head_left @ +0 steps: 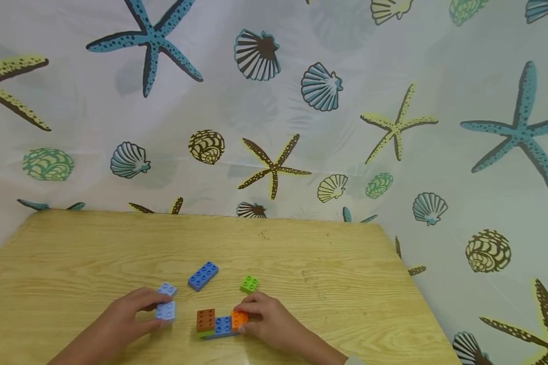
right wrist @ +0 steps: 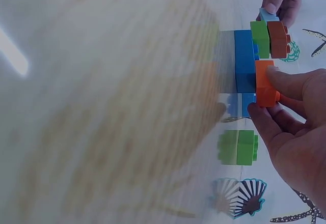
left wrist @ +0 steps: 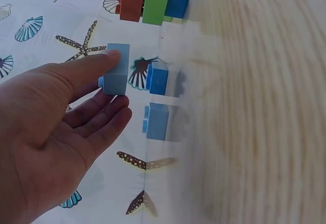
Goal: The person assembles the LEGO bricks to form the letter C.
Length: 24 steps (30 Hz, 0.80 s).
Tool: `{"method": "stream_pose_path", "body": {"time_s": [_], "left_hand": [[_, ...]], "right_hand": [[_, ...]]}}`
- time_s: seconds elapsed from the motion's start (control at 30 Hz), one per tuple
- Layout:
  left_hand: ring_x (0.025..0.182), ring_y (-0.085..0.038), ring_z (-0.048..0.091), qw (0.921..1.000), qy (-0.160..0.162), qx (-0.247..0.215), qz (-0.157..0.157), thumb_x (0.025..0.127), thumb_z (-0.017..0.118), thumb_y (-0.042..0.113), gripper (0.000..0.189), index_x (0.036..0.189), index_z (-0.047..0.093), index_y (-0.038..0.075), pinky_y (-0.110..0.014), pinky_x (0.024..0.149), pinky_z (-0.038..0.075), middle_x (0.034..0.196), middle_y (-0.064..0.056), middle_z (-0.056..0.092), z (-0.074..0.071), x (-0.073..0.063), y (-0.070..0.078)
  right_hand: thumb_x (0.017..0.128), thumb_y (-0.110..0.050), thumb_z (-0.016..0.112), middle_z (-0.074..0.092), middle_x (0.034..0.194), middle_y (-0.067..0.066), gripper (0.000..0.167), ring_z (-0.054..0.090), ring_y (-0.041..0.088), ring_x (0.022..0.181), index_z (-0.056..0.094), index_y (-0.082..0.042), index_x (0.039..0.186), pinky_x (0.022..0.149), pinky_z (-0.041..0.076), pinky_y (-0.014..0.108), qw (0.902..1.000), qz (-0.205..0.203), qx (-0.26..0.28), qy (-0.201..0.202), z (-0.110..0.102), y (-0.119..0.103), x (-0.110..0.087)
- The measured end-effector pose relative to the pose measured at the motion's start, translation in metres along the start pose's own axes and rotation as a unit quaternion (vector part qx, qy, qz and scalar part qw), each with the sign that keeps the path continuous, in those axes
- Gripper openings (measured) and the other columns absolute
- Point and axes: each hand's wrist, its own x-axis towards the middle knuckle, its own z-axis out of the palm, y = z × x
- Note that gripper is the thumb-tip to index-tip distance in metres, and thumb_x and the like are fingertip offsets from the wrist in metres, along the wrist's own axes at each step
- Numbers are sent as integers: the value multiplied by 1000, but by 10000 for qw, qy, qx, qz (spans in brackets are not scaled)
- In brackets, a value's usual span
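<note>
My left hand (head_left: 130,314) pinches a light blue brick (head_left: 166,311) between thumb and fingers; in the left wrist view that light blue brick (left wrist: 116,70) is off the table. My right hand (head_left: 274,320) pinches an orange brick (head_left: 239,319) at the right end of a small build. Its base is a long blue brick (head_left: 223,327), with a green brick (right wrist: 260,39) and a brown brick (head_left: 205,319) stacked at the left end. Blue studs show between the brown and orange bricks. Whether the orange brick is pressed fully down I cannot tell.
Behind the left hand lies another light blue brick (head_left: 167,289). A long blue brick (head_left: 203,276) and a small green brick (head_left: 249,284) lie farther back on the wooden table (head_left: 347,284). A shell-patterned curtain (head_left: 283,116) hangs along the back and right edges.
</note>
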Motion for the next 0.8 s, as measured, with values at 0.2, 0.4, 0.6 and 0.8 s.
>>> {"method": "stream_pose_path", "body": {"time_s": [0.2, 0.4, 0.6, 0.8], "left_hand": [[103, -15, 64, 9994, -38, -13, 344, 88, 78, 31, 44, 128, 67, 15, -32, 83, 59, 115, 2, 63, 1, 3, 10], [100, -8, 61, 9991, -37, 67, 413, 89, 77, 32, 42, 126, 67, 17, -29, 81, 58, 118, 2, 63, 1, 4, 18], [99, -4, 61, 9975, 24, 25, 707, 90, 76, 34, 40, 125, 67, 17, -30, 81, 58, 120, 3, 64, 4, 4, 25], [100, -8, 63, 9966, -27, -148, 811, 90, 76, 34, 38, 123, 68, 18, -34, 84, 59, 120, 2, 65, 10, 9, 34]], "right_hand": [[95, -21, 72, 62, 125, -4, 36, 57, 2, 113, 69, -11, 130, 91, 51, 17, 9998, -143, -140, 28, -2, 1, -2], [95, -21, 72, 61, 125, -4, 38, 56, 1, 113, 68, -10, 131, 92, 51, 17, 9999, -121, -121, 0, 0, 1, -1], [95, -20, 72, 62, 124, -4, 38, 57, 1, 112, 68, -9, 131, 91, 51, 17, 9999, -82, -75, 22, 1, 1, 0], [94, -19, 73, 62, 124, -6, 38, 57, 1, 111, 68, -10, 131, 91, 51, 17, 10000, -1, -24, 43, 0, 3, 0]]}}
